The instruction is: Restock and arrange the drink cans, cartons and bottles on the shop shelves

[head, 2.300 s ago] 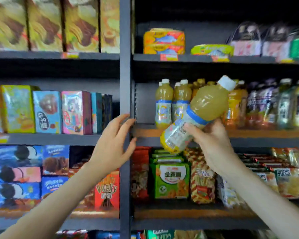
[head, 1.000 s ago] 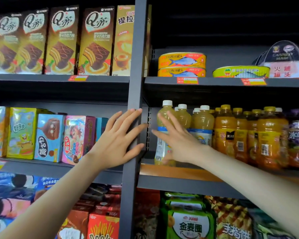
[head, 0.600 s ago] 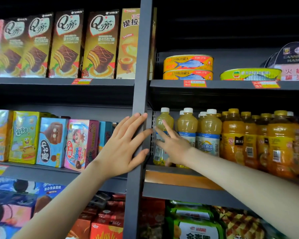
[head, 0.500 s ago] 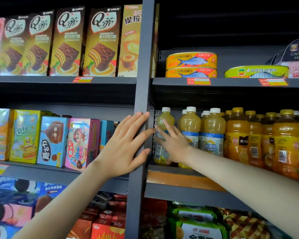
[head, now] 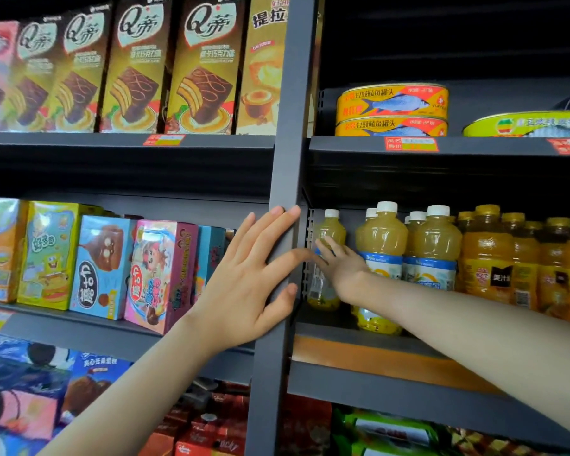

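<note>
Standing upright now, head cam: juice bottle [head: 329, 230], held tilted in mid-air 2 s ago, sits at far-left end of shelf [head: 385, 360], so it's restocked bar a nudge. R hand [head: 343, 271]: fingers straight, touching its label, gripping nothing. L hand [head: 244, 291] lies flat and open on matte grey metal upright [head: 290, 126]. Bottle is clear plastic w/ rounded shoulders, white cap, glossy wrap.

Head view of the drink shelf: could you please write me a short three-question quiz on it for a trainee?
1. True or false: the left hand lies flat on the grey upright post.
2. The right hand reaches the: A pale bottle nearest that post; B orange bottles; C fish tins.
3. Fill in: the pale bottles' caps are ____.
Key: 1 true; 2 A; 3 white.
</note>
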Demonstrator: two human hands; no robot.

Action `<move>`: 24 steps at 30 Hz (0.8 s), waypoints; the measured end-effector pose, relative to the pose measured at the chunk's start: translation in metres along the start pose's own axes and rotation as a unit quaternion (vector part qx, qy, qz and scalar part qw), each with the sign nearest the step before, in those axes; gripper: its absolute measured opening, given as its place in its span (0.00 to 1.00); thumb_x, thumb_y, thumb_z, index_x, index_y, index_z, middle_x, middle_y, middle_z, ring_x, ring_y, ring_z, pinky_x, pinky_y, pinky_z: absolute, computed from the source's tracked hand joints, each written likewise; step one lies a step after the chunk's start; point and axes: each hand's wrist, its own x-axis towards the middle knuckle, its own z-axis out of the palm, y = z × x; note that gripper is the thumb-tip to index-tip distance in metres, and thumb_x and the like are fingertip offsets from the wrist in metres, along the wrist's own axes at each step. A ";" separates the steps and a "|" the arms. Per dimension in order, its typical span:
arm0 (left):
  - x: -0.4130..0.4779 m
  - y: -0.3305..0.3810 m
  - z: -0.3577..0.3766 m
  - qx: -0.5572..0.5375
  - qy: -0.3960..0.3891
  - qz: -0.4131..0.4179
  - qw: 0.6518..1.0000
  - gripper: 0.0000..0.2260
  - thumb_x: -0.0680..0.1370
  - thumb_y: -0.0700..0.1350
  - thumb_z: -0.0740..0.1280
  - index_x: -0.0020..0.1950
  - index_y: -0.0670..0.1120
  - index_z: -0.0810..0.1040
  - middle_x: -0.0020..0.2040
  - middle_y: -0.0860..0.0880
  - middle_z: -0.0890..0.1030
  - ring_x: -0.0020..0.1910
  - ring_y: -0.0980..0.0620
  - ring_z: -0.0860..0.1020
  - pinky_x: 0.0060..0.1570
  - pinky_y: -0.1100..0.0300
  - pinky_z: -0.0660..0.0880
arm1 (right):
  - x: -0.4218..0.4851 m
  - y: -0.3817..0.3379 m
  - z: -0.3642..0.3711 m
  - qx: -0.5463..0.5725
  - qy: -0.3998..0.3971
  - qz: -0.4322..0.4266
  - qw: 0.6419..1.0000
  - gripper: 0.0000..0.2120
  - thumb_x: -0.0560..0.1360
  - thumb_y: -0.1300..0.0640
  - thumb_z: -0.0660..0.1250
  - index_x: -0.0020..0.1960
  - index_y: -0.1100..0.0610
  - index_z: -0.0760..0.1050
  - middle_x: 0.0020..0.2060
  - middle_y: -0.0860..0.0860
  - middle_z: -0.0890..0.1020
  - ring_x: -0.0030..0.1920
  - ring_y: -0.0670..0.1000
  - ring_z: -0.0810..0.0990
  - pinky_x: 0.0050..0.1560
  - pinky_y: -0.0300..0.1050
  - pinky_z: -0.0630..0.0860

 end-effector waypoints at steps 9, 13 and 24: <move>-0.003 0.003 0.000 -0.024 -0.001 -0.011 1.000 0.15 0.80 0.48 0.56 0.65 0.48 0.71 0.77 0.43 0.57 0.78 0.46 0.51 0.76 0.45 0.51 | -0.070 0.043 -0.012 0.085 0.191 -0.022 0.978 0.35 0.79 0.55 0.65 0.79 0.56 0.49 0.78 0.56 0.41 0.78 0.57 0.37 0.75 0.49 0.38; -0.004 0.005 -0.001 -0.033 -0.006 -0.016 0.999 0.15 0.80 0.47 0.57 0.65 0.47 0.71 0.77 0.42 0.57 0.79 0.46 0.50 0.75 0.45 0.52 | -0.101 0.059 0.000 0.142 0.192 0.008 0.971 0.39 0.79 0.58 0.65 0.80 0.51 0.44 0.78 0.53 0.36 0.77 0.54 0.33 0.71 0.46 0.32; -0.013 0.051 0.000 -0.047 -0.012 -0.109 0.993 0.18 0.77 0.44 0.61 0.66 0.41 0.71 0.77 0.36 0.53 0.77 0.37 0.50 0.72 0.38 0.56 | -0.163 0.051 0.000 0.347 0.057 0.113 0.929 0.30 0.80 0.50 0.63 0.78 0.53 0.56 0.76 0.54 0.61 0.74 0.57 0.62 0.71 0.53 0.65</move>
